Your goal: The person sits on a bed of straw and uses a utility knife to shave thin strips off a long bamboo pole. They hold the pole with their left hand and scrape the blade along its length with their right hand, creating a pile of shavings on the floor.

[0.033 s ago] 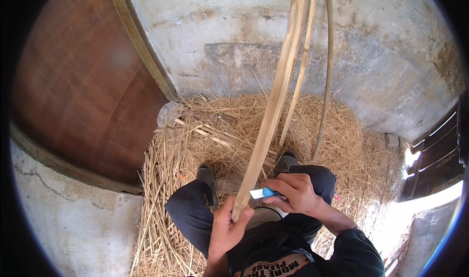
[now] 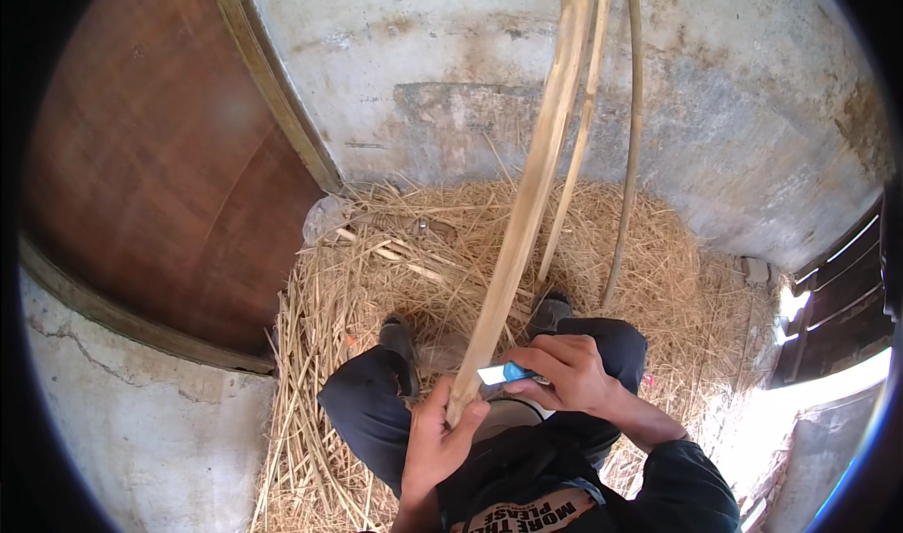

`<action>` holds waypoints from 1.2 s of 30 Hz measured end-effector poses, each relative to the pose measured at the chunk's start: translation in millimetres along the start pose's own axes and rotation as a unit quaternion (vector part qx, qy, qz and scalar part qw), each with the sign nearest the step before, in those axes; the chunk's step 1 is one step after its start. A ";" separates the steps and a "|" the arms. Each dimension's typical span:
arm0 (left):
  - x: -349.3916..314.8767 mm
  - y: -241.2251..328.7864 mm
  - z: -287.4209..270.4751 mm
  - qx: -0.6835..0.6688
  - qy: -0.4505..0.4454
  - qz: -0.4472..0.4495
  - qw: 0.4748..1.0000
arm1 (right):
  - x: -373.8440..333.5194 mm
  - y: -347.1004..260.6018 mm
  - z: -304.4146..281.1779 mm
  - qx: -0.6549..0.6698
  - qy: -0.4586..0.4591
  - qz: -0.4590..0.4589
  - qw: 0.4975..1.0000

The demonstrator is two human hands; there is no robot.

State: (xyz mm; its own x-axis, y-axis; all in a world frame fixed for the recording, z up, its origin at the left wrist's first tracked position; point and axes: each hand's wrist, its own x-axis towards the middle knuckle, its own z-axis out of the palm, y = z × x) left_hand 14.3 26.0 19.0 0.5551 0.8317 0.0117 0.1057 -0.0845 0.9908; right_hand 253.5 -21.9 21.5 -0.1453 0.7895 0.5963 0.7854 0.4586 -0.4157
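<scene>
My left hand (image 2: 440, 439) grips the lower end of a long pale bamboo strip (image 2: 527, 204) that leans up toward the grey wall. In my right hand (image 2: 569, 373) is a small blue-handled knife (image 2: 503, 374), its blade against the strip just above my left hand. I crouch on straw, with my dark trouser knees (image 2: 367, 411) and shoes (image 2: 400, 335) below the strip.
Two thinner sticks (image 2: 588, 110) (image 2: 628, 147) lean on the rough plaster wall (image 2: 451, 53). Loose straw (image 2: 395, 260) covers the floor. A brown wooden door (image 2: 160, 157) stands at the left, dark slatted boards (image 2: 837, 298) at the right.
</scene>
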 end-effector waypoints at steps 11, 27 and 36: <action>3.7 0.9 1.5 0.031 0.010 0.001 0.999 | 1.9 -11.8 14.9 0.014 0.019 -0.026 0.999; 5.2 7.5 10.0 0.106 0.064 0.024 0.992 | 7.4 -13.3 8.3 -0.046 0.020 0.005 0.999; 0.7 6.0 9.5 0.117 0.056 -0.007 0.991 | 6.7 -13.7 8.9 -0.049 0.034 0.001 0.998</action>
State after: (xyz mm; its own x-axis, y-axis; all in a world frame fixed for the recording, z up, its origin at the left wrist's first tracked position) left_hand 23.1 20.9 23.7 0.4592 0.8880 0.0251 0.3097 -0.1865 0.9324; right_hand 236.5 -19.3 25.1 -0.1058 0.7590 0.6424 0.8411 0.4129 -0.3494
